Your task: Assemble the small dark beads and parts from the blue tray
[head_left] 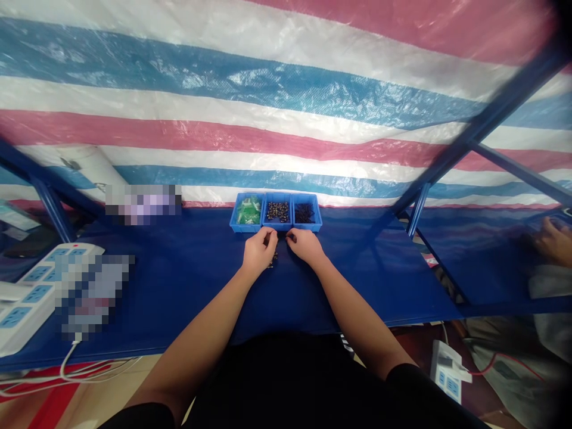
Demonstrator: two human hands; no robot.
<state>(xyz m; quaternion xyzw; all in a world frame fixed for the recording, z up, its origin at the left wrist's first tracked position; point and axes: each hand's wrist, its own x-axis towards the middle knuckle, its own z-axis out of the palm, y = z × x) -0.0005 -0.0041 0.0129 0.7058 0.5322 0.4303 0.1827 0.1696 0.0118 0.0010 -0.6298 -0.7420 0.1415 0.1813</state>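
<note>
My left hand [260,250] is closed in a pinch in front of the middle blue bin [277,226]; what its fingertips hold is too small to make out. A short gap to the right, my right hand [305,243] pinches a small dark piece [289,238] whose kind I cannot tell. Some small brass-and-black parts [274,260] lie on the table beside my left hand, partly hidden by it. More such parts [277,211] fill the middle bin. Green and clear pieces [249,210] lie in the left bin, and thin black pieces [304,213] in the right bin.
The blue table [179,298] carries a white power strip [49,286] at left, near a blurred-out object with a white cable [67,360]. Blue metal posts [417,208] rise at both sides. Striped plastic sheeting [268,137] hangs behind. Another person's hand [554,241] is at far right.
</note>
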